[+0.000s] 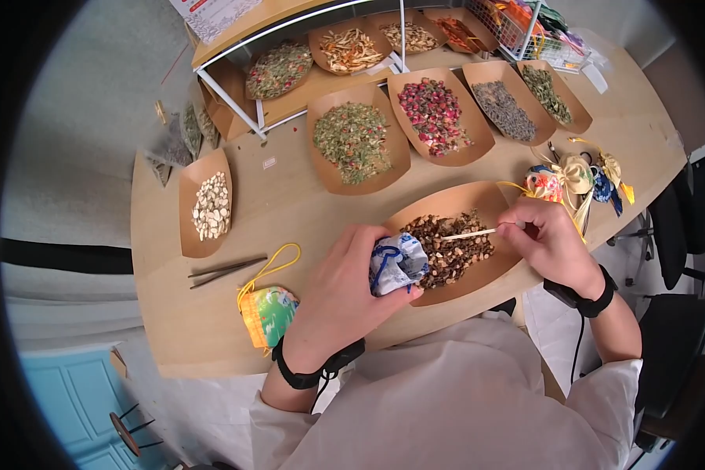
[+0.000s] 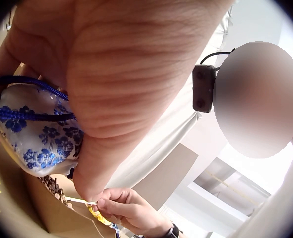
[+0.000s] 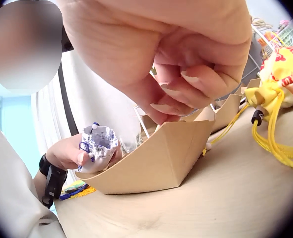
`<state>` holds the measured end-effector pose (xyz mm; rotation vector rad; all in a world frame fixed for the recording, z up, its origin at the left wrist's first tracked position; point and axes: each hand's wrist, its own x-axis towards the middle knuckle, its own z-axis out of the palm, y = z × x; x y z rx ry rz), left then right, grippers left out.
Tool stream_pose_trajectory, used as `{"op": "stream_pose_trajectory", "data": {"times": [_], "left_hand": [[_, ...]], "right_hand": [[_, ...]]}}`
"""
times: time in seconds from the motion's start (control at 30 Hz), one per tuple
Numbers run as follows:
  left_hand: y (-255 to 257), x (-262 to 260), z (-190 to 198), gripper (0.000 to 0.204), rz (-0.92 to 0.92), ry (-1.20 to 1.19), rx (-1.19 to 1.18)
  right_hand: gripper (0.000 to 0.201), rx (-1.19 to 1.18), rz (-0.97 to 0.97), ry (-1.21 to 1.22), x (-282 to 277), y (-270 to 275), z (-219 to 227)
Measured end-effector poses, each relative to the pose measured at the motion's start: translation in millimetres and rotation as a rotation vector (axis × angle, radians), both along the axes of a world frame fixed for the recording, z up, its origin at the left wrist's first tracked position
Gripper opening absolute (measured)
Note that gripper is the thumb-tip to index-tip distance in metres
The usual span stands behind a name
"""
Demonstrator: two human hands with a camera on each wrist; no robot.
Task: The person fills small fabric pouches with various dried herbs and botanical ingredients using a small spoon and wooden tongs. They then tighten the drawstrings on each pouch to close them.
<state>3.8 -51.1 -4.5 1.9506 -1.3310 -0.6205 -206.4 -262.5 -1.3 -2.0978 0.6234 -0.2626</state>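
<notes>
My left hand (image 1: 338, 288) grips a small white drawstring pouch (image 1: 397, 265) with blue flowers and a blue cord. The pouch leans over the left side of a brown paper tray (image 1: 493, 202), its mouth open towards the chopped brown herbs (image 1: 456, 265) in it. Between thumb and fingers, my right hand (image 1: 552, 244) pinches a thin pale stick (image 1: 474, 233) above the tray's right side. The stick's far end reaches into the herbs near the pouch. In the right wrist view, the pouch (image 3: 99, 153) shows its gathered, open mouth over the tray wall (image 3: 146, 168).
Paper trays of green herb mix (image 1: 352, 141), rosebuds (image 1: 431, 113) and lavender (image 1: 505, 110) stand behind. White slices fill a tray (image 1: 211, 207) at left. Tweezers (image 1: 227, 271) and a yellow-green pouch (image 1: 272, 315) lie left of my hand; several pouches (image 1: 576, 176) lie right.
</notes>
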Motion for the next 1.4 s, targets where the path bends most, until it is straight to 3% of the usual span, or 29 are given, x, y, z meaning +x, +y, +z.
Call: {"op": "stream_pose_trajectory", "data": {"times": [0.23,0.63,0.87,0.97,1.27,1.4], "left_hand": [[0,0,0,0.06,0.002,0.038,0.002],[0,0,0,0.059,-0.001,0.032,-0.015],[0,-1,1,0.06,-0.006,0.039,-0.009],[1,0,-1,0.061,-0.01,0.046,-0.011],[1,0,-1,0.067,-0.001,0.004,-0.016],[1,0,-1,0.066,0.0,0.007,-0.001]], "right_hand": [[0.006,0.23,-0.069,0.049,-6,-8,-5],[0.008,0.213,-0.078,-0.055,-14,-22,-1],[0.005,0.203,-0.041,-0.049,8,11,31],[0.003,-0.167,0.131,-0.16,8,19,36],[0.006,-0.305,-0.09,-0.086,-12,-12,17],[0.007,-0.393,-0.025,-0.013,-16,-11,12]]}}
